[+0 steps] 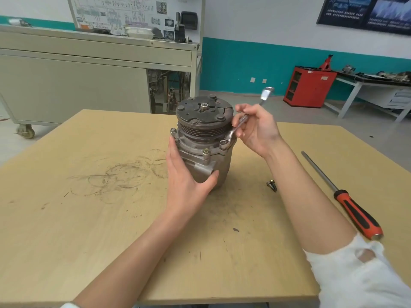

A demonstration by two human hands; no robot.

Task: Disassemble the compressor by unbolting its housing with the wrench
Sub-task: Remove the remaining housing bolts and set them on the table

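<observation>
Left hand clasps the compressor low on its side, fingers up the flank, thumb across the front. Right hand pinches the wrench mid-handle, fingers curled, wrist bent. Both bare forearms reach forward.

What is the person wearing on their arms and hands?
No gloves: the left hand and right hand are bare, forearms too. A white sleeve starts near the right elbow, with a ragged hole in it. A sliver of white shows on the left arm.
</observation>
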